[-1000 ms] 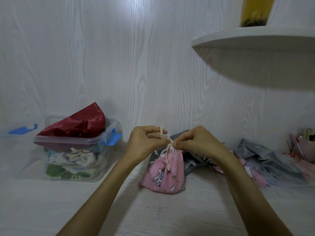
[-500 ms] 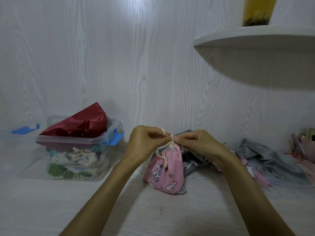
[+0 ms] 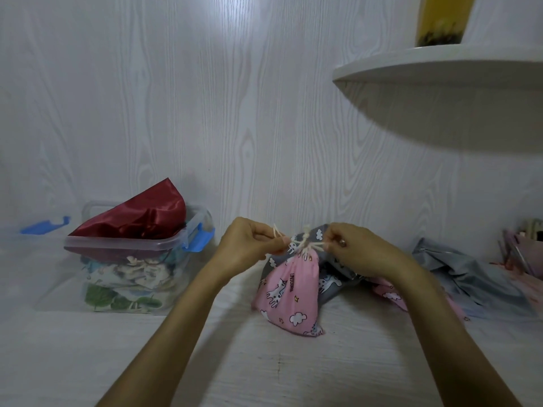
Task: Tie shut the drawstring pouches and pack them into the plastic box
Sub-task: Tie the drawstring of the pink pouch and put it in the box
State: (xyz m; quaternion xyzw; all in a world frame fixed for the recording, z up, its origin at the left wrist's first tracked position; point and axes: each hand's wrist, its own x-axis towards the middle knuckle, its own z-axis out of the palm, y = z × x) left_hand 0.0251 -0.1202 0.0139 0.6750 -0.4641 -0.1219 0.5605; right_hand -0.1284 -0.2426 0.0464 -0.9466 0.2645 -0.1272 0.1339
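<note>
Two hands pinch the cream drawstring (image 3: 305, 245) — your left hand (image 3: 249, 248) and right hand (image 3: 357, 251) each clamp an end above the pink pouch (image 3: 289, 292), which rests mid-surface (image 3: 264, 371). Left, well apart, the plastic box (image 3: 126, 248) sits heaped past its rim.

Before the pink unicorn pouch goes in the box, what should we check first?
1. Both hands hold the cream drawstring: left hand and right hand each pinch an end. Ok.
2. Pink unicorn-print cloth pouch mouth gathered closed: ok.
3. Knot finished: cannot tell.
4. Clear plastic box with blue latches is open: ok.
5. Room in the box: dark red satin pouch sticks above the rim. Not ok.
6. More pouches waiting: grey ones lie on the right. Not ok.
</note>
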